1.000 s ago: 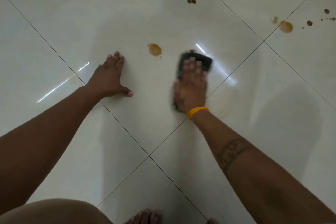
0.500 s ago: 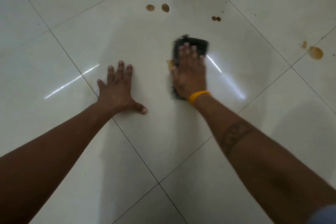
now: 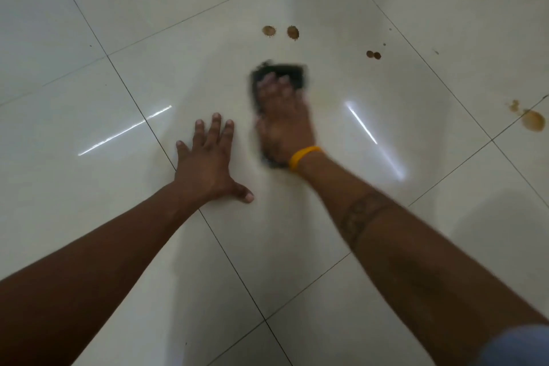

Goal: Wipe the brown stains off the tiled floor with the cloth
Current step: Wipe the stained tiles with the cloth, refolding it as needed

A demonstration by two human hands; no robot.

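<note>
While the flat right hand [image 3: 285,122] presses the cloth [image 3: 285,70], brown stains [image 3: 280,32] lie beyond.

blurred wiping hand, cloth mostly hidden

of the two hands, the right hand [image 3: 283,125] is smeared by motion, its fingers indistinct; the dark cloth [image 3: 285,71] beneath it shows only at its far edge and by the wrist, its shape unclear; both forearms are cut off by the lower edge, and the brown stain [image 3: 533,120] lies close to the right edge

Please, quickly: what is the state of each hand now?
Left hand: open, flat on the floor, holding nothing.
Right hand: open, pressing the dark cloth on the floor.
</note>
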